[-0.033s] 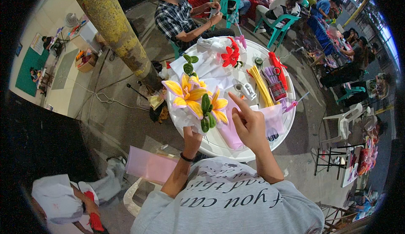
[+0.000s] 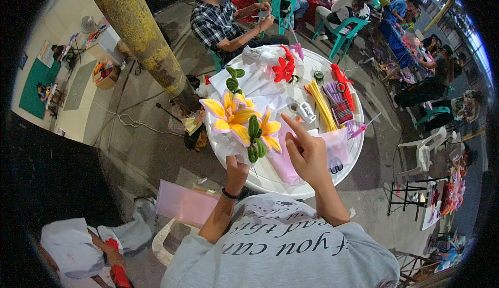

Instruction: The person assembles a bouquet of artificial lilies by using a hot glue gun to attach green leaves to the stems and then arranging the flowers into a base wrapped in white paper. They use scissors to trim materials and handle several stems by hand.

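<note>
left hand point(image 2: 236, 167): closed around the bunched stems of a handmade bouquet point(image 2: 240, 123), which is held up over the near edge of the round white table point(image 2: 347, 162)

bouquet: two yellow lilies with orange centres, dark green leaves tucked between them, some white wrap around the base. Looks assembled already, so the flower-making part can probably be counted as done

right hand point(image 2: 307, 153): raised just beside the blooms, index finger stretched up, the rest loosely curled, nothing gripped as far as can be seen

pink sheet point(image 2: 333, 148): a pale pink translucent wrapper is laid at the near edge, right under the right hand, partly hidden by it. Not yet folded around the flowers, so wrapping seems to be what's left

supplies: yellow pipe cleaners point(image 2: 320, 105) and a purple bundle point(image 2: 332, 90) are laid out toward the right edge, a red finished flower point(image 2: 284, 70) is parked at the far edge

other person: someone in a plaid shirt point(image 2: 213, 23) is seated past the far edge, busy with their own hands
</note>
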`<state>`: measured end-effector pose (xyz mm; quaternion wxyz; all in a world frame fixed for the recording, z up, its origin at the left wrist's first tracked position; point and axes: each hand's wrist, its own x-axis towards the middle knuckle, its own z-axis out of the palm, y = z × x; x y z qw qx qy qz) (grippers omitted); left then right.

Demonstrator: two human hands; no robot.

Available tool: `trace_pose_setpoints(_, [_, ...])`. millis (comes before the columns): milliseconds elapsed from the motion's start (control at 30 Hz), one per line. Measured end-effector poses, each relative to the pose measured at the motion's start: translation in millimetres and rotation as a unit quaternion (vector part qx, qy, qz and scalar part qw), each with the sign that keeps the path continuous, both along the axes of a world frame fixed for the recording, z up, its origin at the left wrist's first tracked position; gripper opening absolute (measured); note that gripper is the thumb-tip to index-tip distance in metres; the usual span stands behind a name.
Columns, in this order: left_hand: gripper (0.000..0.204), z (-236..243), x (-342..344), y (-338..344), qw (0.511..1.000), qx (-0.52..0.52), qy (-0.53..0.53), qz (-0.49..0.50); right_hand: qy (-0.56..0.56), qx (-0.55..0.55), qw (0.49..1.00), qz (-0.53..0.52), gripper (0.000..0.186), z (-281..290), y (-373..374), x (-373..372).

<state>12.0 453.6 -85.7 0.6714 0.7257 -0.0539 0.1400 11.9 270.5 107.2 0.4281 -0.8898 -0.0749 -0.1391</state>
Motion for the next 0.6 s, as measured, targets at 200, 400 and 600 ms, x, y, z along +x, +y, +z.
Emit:
trace_pose_setpoints(200, [0.047, -5.1, -1.5, 1.6, 0.999, -0.032, 0.025, -0.012, 0.001, 0.003, 1.0, 0.004, 0.048, 1.0, 2.1, -0.1])
trace_pose_setpoints(400, [0.047, 2.4, -2.9, -3.5, 0.996, -0.083, 0.029, -0.025, 0.007, 0.004, 1.0, 0.004, 0.048, 2.6, 2.4, -1.6])
trace_pose_setpoints(600, [0.061, 3.5, -3.1, 1.1, 0.992, -0.037, 0.091, -0.078, 0.012, 0.007, 1.0, 0.004, 0.048, 2.9, 1.8, -3.2])
